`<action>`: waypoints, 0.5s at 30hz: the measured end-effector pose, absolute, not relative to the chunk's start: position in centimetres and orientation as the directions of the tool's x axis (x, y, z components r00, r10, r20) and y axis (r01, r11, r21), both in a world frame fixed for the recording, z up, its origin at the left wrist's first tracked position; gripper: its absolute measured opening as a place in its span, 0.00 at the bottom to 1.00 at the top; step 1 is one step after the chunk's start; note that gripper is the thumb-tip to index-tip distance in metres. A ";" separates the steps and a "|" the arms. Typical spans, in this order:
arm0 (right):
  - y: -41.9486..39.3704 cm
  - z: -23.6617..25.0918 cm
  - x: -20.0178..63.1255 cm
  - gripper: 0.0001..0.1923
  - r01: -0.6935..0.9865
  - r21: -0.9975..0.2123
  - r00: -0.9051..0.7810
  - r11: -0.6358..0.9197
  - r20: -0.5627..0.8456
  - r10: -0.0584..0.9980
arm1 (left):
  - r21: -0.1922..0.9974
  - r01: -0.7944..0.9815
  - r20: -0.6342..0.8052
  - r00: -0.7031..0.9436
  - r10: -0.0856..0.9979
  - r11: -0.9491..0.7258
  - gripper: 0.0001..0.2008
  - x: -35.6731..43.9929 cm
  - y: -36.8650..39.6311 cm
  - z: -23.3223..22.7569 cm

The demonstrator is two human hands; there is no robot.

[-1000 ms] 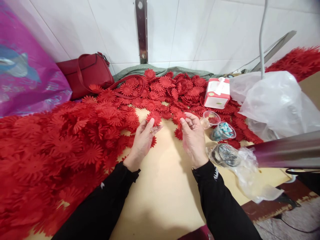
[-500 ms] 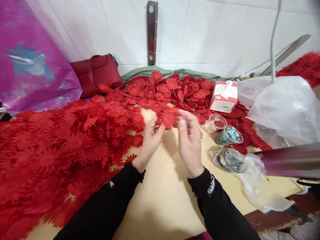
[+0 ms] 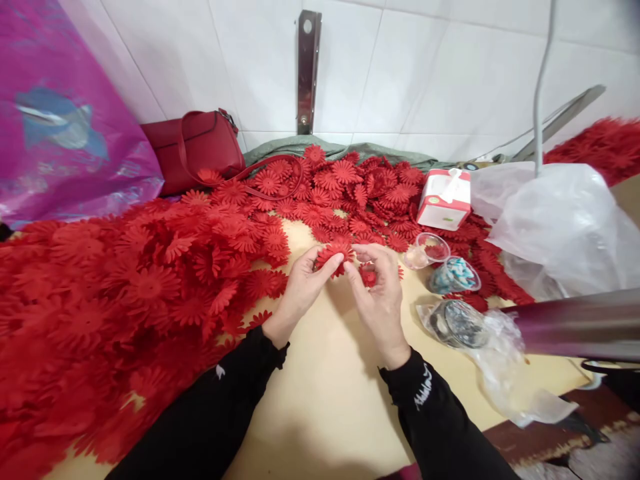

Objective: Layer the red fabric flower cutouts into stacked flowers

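Observation:
A red artificial flower (image 3: 334,251) with many narrow petals is held up over the middle of the table. My left hand (image 3: 305,288) pinches it from the left, thumb on its front and fingers behind. At its right edge, my right hand (image 3: 377,297) has thumb and index finger closed in on the petals. Another red flower piece (image 3: 369,275) shows behind the fingers of my right hand; whether they touch it I cannot tell. A large heap of similar red flowers (image 3: 150,287) spreads over the left side and along the back.
At the back left are a pink plastic bag (image 3: 115,167) and a red handbag (image 3: 200,150). Toward the right stand a tissue box (image 3: 443,210), a cup of blue-white bits (image 3: 453,277) and a bagged dark jar (image 3: 457,323). A cylindrical flask (image 3: 580,323) lies at the right edge.
My right hand's fingers have moved in from beside the flower to its right edge. The flower has come slightly lower and tilted flatter. The view has shifted a little.

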State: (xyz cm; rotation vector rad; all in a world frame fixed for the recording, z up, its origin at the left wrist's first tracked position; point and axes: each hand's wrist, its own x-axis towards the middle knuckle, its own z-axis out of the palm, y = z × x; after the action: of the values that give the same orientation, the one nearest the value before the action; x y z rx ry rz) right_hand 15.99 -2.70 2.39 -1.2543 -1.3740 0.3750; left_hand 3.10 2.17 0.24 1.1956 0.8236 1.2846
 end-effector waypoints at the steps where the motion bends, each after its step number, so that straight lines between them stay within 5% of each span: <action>1: -2.8 2.4 16.0 0.10 0.438 -0.810 0.231 0.390 0.520 0.822 | 0.960 -0.258 0.156 0.163 0.974 -0.111 0.15 3.1 2.0 0.3; 9: -2.0 0.1 16.9 0.10 0.009 -0.981 0.349 0.193 0.184 0.919 | 0.962 -0.255 0.168 0.270 0.948 -0.098 0.18 2.9 1.6 0.6; 15: -2.0 0.8 16.7 0.08 0.042 -0.950 0.529 0.310 0.284 0.799 | 0.967 -0.242 0.115 0.134 0.984 -0.080 0.18 3.2 2.2 -0.2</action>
State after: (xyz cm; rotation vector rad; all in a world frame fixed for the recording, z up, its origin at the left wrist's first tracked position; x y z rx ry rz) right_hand 16.65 -2.02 0.81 -1.1619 -0.8975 0.6003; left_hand 3.22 2.18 -0.20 1.1671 0.8790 1.2735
